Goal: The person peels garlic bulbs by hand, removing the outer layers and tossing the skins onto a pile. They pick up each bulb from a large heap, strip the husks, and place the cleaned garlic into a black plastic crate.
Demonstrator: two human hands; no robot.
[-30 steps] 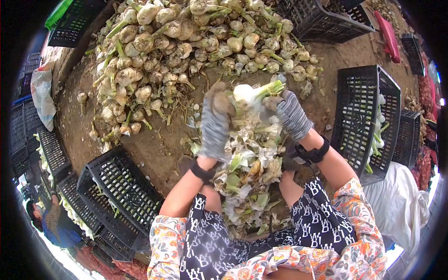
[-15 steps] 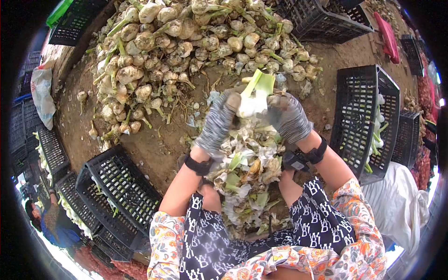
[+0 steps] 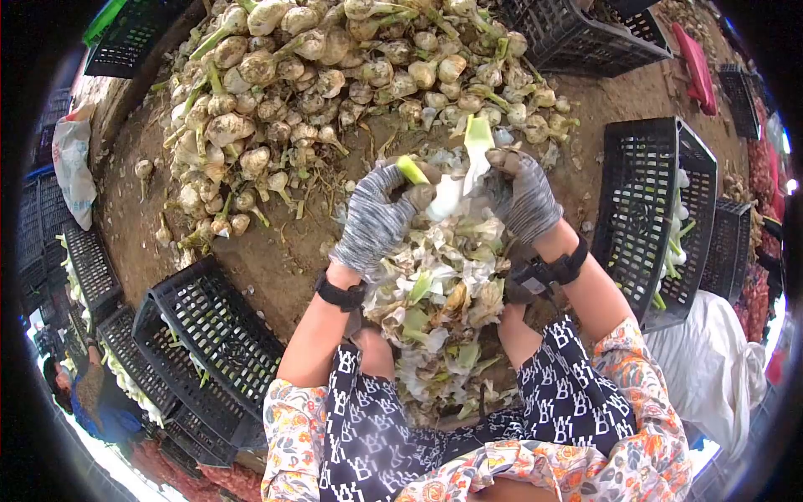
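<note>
In the head view my left hand (image 3: 373,213), in a grey knit glove, is closed around a garlic bulb (image 3: 444,198). The bulb is bright white, and its cut green stem pokes out above my thumb. My right hand (image 3: 529,199), gloved the same way, pinches a strip of garlic skin (image 3: 478,145), white below and green at its upper end. This strip hangs just right of the bulb; whether the two still join at the bottom I cannot make out. Beneath both hands lies a heap of loose garlic peelings (image 3: 443,289), between my legs.
A big pile of dirty garlic (image 3: 309,71) spreads over the earth floor ahead. Black crates stand around: one on the right (image 3: 640,209) with white garlic, one on the left (image 3: 217,335), another at the top right (image 3: 577,38). At far left is another person (image 3: 96,393).
The bulb has turned and dropped leftward in my left hand, its stem now by my thumb. A strip of skin has been pulled away from it into my right hand.
</note>
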